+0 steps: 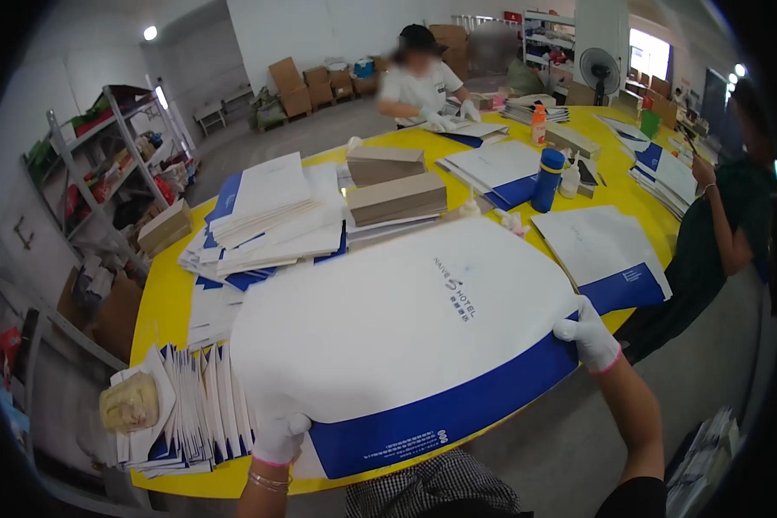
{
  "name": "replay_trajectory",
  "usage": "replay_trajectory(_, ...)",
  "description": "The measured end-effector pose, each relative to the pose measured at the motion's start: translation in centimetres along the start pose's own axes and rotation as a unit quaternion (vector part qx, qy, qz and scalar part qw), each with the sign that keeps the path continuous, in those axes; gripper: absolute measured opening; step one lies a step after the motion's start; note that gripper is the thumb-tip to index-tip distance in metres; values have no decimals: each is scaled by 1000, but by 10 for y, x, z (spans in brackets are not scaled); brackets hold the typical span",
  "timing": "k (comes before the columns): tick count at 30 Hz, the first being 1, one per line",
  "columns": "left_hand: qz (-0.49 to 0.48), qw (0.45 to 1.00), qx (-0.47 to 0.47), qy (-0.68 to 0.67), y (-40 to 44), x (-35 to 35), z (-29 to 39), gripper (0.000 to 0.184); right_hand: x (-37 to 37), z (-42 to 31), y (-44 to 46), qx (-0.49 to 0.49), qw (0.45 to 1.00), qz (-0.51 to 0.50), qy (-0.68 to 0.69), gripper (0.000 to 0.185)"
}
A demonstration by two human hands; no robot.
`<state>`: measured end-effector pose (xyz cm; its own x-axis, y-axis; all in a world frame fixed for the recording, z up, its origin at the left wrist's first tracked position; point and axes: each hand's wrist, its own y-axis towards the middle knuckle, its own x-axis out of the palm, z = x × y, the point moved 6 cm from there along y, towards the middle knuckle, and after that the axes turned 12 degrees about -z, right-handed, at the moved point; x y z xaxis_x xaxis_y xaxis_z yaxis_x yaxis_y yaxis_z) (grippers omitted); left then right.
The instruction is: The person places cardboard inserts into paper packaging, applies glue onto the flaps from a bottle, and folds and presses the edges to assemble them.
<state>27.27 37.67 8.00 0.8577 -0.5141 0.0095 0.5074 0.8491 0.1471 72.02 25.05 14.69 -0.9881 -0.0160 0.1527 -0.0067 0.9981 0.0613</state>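
Note:
A large flat white paper bag [380, 319] with a blue band and printed hotel lettering spreads before me, above the yellow table. At its near left corner, my left hand [280, 439], in a white glove, is closed on the edge with the thumb on top. My right hand [590, 335], gloved too, grips the right edge near the blue band, its fingers partly hidden underneath. Left of the bag stands a row of folded paper bags [203, 401] with a yellowish wrapped block [129, 404] beside them.
On the yellow table [160, 302] are stacked white-and-blue bags [263, 203], grey-brown blocks [395, 197], a blue bottle [546, 180] and an orange bottle [539, 125]. A gloved co-worker [419, 82] works across the table; another person [721, 216] stands at right. Metal shelves [125, 129] line the left.

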Motion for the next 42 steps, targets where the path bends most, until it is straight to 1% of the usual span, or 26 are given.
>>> replay_trajectory(1,1,985,-6,174,4,-17,-5,55,6,-16,1,-8,1000,7,-4,55)
replay_trajectory(2,-9,985,5,173,12,-28,15,55,7,-43,1,-25,994,59,-89,55)
replay_trajectory(4,32,976,-159,-143,18,-40,51,56,10,-95,-3,-125,966,117,-194,52)
replay_trajectory(5,18,978,-153,-137,31,-29,71,56,17,-120,-3,-138,961,83,-227,45)
replay_trajectory(6,-10,996,-82,-29,44,-13,101,55,25,-143,0,-170,925,63,-335,38)
replay_trajectory(7,-31,997,-10,77,51,8,128,54,45,-167,3,-128,887,75,-437,34)
replay_trajectory(9,-48,951,121,279,52,58,167,53,91,-193,25,-198,838,-14,-508,31)
replay_trajectory(10,-90,923,175,331,57,90,182,52,109,-203,39,-205,837,-27,-507,31)
replay_trajectory(11,-133,885,227,383,63,123,195,51,132,-213,49,-242,775,-48,-582,31)
replay_trajectory(12,-130,909,227,324,73,147,206,45,152,-219,54,-278,705,-63,-649,31)
replay_trajectory(13,-130,928,229,263,79,161,213,39,162,-223,59,-289,702,-63,-648,31)
replay_trajectory(16,-93,924,213,304,91,157,218,28,169,-226,68,-269,710,-100,-644,35)
replay_trajectory(18,-25,920,255,297,92,144,210,20,149,-210,76,-248,838,-253,-415,51)
replay_trajectory(22,-27,941,239,239,102,142,203,21,157,-200,80,-246,827,-237,-446,51)
replay_trajectory(23,-10,923,289,255,105,142,206,23,170,-201,76,-361,735,-244,-520,54)
replay_trajectory(24,7,902,337,270,104,141,208,26,175,-203,75,-363,735,-247,-517,54)
replay_trajectory(26,12,919,307,246,103,128,206,29,167,-213,84,-273,839,-150,-447,54)
replay_trajectory(28,87,917,331,206,99,111,215,28,162,-208,93,-249,797,-93,-543,53)
replay_trajectory(30,101,915,321,221,104,100,208,26,167,-203,95,-375,718,1,-586,50)
replay_trajectory(31,130,900,331,252,103,101,211,25,185,-210,82,-481,638,10,-602,43)
replay_trajectory(36,154,876,321,325,103,102,198,23,233,-202,89,-440,651,27,-618,33)
replay_trajectory(37,135,891,227,368,108,95,182,27,240,-192,98,-423,628,43,-652,32)
replay_trajectory(38,133,892,225,368,106,93,176,27,245,-186,103,-406,604,58,-684,32)
replay_trajectory(39,63,969,228,64,107,88,163,33,246,-182,105,-395,610,42,-686,30)
replay_trajectory(40,-12,947,206,-247,109,90,152,43,247,-180,106,-391,613,42,-685,30)
replay_trajectory(42,-99,973,111,-176,101,88,143,58,246,-167,109,-353,629,33,-692,31)
